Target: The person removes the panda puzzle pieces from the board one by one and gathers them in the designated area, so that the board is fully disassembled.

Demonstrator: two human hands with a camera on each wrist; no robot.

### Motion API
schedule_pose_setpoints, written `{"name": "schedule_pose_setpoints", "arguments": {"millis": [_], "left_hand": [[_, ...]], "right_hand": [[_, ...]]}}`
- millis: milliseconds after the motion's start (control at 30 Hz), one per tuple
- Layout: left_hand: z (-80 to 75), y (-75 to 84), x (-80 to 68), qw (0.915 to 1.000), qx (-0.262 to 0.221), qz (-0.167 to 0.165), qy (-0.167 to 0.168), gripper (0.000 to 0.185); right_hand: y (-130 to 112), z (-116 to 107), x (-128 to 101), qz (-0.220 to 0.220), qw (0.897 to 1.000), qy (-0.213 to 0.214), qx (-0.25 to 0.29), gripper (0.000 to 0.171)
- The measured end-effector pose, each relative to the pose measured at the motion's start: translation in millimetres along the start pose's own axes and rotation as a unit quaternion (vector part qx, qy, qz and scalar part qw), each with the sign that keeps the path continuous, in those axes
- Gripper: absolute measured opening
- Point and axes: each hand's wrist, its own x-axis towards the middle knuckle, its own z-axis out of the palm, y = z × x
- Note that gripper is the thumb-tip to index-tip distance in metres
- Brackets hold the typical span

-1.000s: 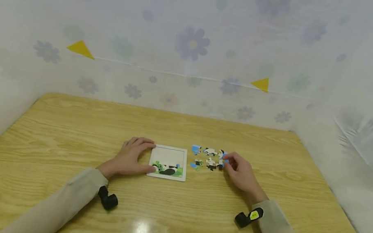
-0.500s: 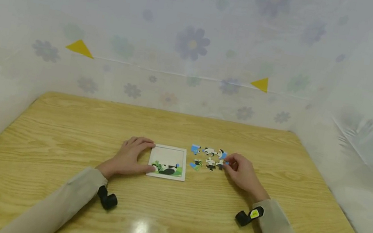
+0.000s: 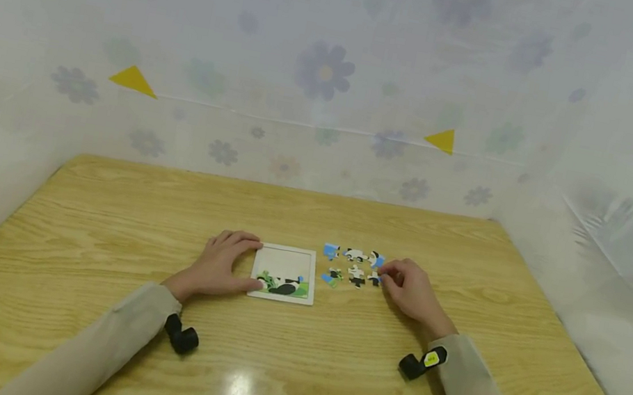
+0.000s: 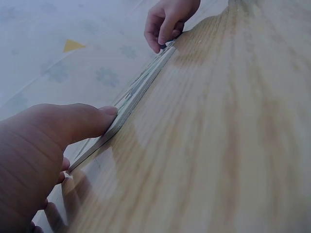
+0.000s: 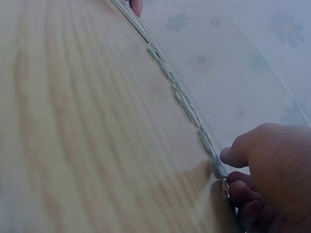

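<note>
A white square puzzle tray [image 3: 313,278] lies on the table, its near strip filled with green, black and white panda pieces. My left hand [image 3: 221,264] spreads along the tray's left side, thumb resting on the near corner, fingertips at the far corner. To the tray's right lie several loose puzzle pieces [image 3: 356,275] in two rough rows, blue, white, black and green. At their right end my right hand [image 3: 411,292] pinches the edge of a black, white and blue puzzle piece [image 3: 374,278] between thumb and forefinger. Its fingers partly hide that piece.
The wooden table [image 3: 286,369] meets flower-patterned white curtains [image 3: 326,72] at the back and both sides. Yellow triangles [image 3: 441,140] mark the curtain. Each sleeved wrist wears a small black camera [image 3: 182,335].
My right fingertips have drawn slightly down from the blue upper-right piece, staying by the lower-right one, which has shifted slightly left. The left hand and tray stay in place.
</note>
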Motion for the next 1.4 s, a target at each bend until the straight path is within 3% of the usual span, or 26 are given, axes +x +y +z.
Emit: {"name": "schedule_pose_setpoints", "arguments": {"millis": [267,600,867,1400], "left_hand": [[-0.1,1.3,-0.8,1.0,-0.004,0.001,-0.002,0.071],[1.6,5.0,0.5,1.0,-0.005,0.003,-0.006,0.071],[1.2,6.8,-0.7,0.9999,-0.003,0.012,-0.006,0.071],[-0.2,4.7,-0.8,1.0,0.006,0.001,-0.003,0.069]], "right_hand": [[0,2,-2,0.003,1.0,0.01,0.03,0.01],[-5,10,4,-0.043,0.997,0.03,0.047,0.013],[-26,24,15,-0.1,0.992,0.04,0.068,0.017],[-81,61,38,-0.17,0.981,-0.026,0.094,0.009]]}}
